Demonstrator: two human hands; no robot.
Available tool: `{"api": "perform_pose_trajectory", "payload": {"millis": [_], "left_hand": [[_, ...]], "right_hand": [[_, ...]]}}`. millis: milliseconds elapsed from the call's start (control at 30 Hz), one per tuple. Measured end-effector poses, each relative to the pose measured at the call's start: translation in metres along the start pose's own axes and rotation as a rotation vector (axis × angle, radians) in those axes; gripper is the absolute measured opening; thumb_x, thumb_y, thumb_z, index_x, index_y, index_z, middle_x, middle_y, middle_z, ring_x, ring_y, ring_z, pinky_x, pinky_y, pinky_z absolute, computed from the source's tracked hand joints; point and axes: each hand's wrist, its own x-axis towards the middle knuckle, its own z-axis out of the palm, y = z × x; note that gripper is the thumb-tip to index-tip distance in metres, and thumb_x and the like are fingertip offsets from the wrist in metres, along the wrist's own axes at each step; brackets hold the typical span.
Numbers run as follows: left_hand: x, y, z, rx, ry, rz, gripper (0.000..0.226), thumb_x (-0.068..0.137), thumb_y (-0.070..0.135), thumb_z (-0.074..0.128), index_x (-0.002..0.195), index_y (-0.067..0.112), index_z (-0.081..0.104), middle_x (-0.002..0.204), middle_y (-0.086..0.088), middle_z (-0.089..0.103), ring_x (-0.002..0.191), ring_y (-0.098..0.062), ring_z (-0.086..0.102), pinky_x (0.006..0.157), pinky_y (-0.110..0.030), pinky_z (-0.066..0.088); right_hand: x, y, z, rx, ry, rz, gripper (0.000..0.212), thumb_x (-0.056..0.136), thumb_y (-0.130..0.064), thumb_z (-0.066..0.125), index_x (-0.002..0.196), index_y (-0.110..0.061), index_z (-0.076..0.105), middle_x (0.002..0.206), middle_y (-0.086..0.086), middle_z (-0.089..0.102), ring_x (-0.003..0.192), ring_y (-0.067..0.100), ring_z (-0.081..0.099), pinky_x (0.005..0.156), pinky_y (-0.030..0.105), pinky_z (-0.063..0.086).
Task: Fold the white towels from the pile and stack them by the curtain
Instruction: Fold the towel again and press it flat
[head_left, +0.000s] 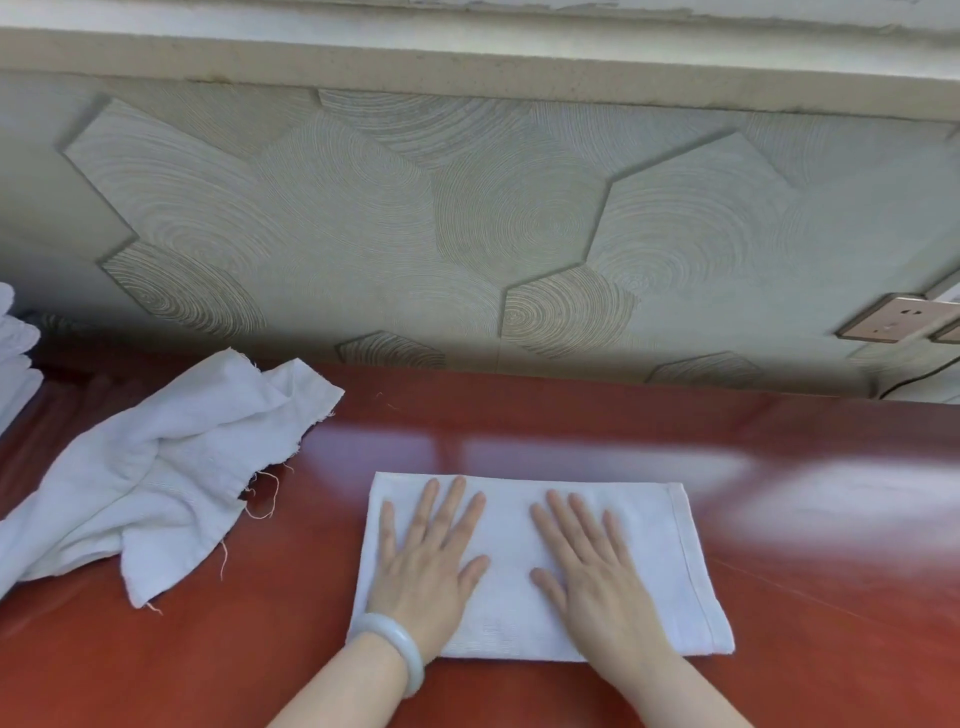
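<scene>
Both our hands are spread flat with straight fingers, gripping nothing: the left hand (426, 561) and the right hand (597, 571) press side by side on the folded white towel (670, 561), which lies as a neat rectangle on the red glossy table (779, 519). A pale bangle (400, 649) sits on our left wrist, at the towel's near left corner.

To the left of that towel, apart from it, lies the pile of crumpled white towels (156, 478), with frayed threads at its edges. Farther left, at the frame's edge, we see more white cloth (15, 353); whether it is the stack or the curtain we cannot tell. Beyond the towel to the right, a wall socket (883, 322) is set in the patterned wall.

We judge the step in hand to be smoothing a fold. Next we would either fold this towel once more or lift it by its edges, keeping the layers together, and carry it left to the stack.
</scene>
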Motion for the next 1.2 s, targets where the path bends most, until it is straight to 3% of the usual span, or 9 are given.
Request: {"api": "perform_pose_trajectory", "payload": {"millis": [167,300,400,533,633,800,933,1100,1200], "left_hand": [[-0.005,-0.018,0.007,0.060,-0.046,-0.011,0.064,0.100,0.057,0.007,0.153,0.028,0.029,0.160,0.000,0.024,0.148,-0.020,0.018,0.114,-0.054,0.018],[-0.002,-0.004,-0.001,0.044,0.010,-0.022,0.064,0.100,0.053,0.009,0.149,0.021,0.035,0.157,-0.007,0.031,0.146,-0.025,0.022,0.114,-0.051,0.012],[0.012,0.035,-0.014,-0.013,0.097,0.143,0.060,0.095,0.043,0.030,0.144,0.011,0.044,0.155,-0.009,0.034,0.145,-0.025,0.024,0.114,-0.045,0.017],[0.043,0.113,-0.018,-0.003,-0.043,0.472,0.060,0.092,0.035,0.026,0.146,0.014,0.042,0.157,-0.004,0.031,0.147,-0.023,0.023,0.121,-0.044,0.018],[0.062,0.152,-0.010,0.073,-0.148,0.603,0.058,0.101,0.035,0.020,0.156,0.020,0.007,0.164,0.001,-0.006,0.150,-0.019,-0.011,0.120,-0.042,-0.011],[0.073,0.162,0.000,0.144,-0.239,0.590,0.064,0.095,0.051,0.003,0.153,0.030,-0.013,0.159,0.008,-0.026,0.141,-0.013,-0.032,0.119,-0.045,-0.016],[0.071,0.159,0.003,0.157,-0.214,0.598,0.067,0.090,0.052,0.000,0.153,0.033,-0.014,0.155,0.011,-0.030,0.142,-0.012,-0.032,0.118,-0.044,-0.016],[0.071,0.154,0.008,0.150,-0.149,0.624,0.064,0.093,0.054,0.000,0.153,0.036,-0.011,0.158,0.012,-0.024,0.144,-0.013,-0.029,0.117,-0.044,-0.017],[0.071,0.156,0.004,0.139,-0.186,0.628,0.064,0.093,0.051,0.002,0.153,0.033,-0.012,0.158,0.011,-0.025,0.145,-0.014,-0.028,0.119,-0.044,-0.015]], "right_hand": [[-0.026,0.051,-0.021,-0.033,-0.041,0.246,0.064,0.099,-0.054,0.018,0.151,-0.019,0.030,0.158,-0.002,0.026,0.146,0.014,0.021,0.118,0.047,0.012],[-0.037,0.066,-0.045,0.332,0.073,0.314,0.053,0.095,-0.025,0.051,0.147,-0.022,0.039,0.156,-0.007,0.028,0.145,0.008,0.022,0.117,0.032,0.016],[-0.057,0.078,-0.079,0.589,0.250,0.778,0.032,0.086,0.000,0.059,0.108,-0.022,0.066,0.117,-0.004,0.064,0.103,0.014,0.058,0.090,0.028,0.041],[-0.087,0.085,-0.092,0.796,0.022,1.109,0.015,0.085,-0.007,0.062,0.077,-0.018,0.069,0.075,0.005,0.069,0.059,0.018,0.056,0.059,0.034,0.052],[-0.097,0.079,-0.094,0.885,-0.115,1.089,0.011,0.083,-0.011,0.064,0.074,-0.012,0.071,0.060,0.002,0.059,0.051,0.015,0.045,0.045,0.024,0.038],[-0.098,0.078,-0.098,1.076,-0.188,1.078,0.007,0.086,-0.011,0.065,0.086,-0.006,0.070,0.058,0.002,0.057,0.042,0.012,0.036,0.040,0.021,0.026],[-0.099,0.083,-0.097,1.113,-0.226,1.043,0.011,0.088,-0.013,0.063,0.078,-0.009,0.066,0.054,0.002,0.054,0.039,0.011,0.031,0.040,0.021,0.022],[-0.102,0.096,-0.095,0.740,-0.345,0.904,0.013,0.087,-0.020,0.064,0.075,-0.015,0.066,0.051,-0.005,0.059,0.042,0.001,0.043,0.049,0.016,0.033],[-0.098,0.091,-0.097,0.626,-0.254,0.876,0.008,0.083,-0.021,0.065,0.076,-0.019,0.066,0.064,-0.006,0.065,0.058,0.002,0.055,0.054,0.017,0.040]]}}
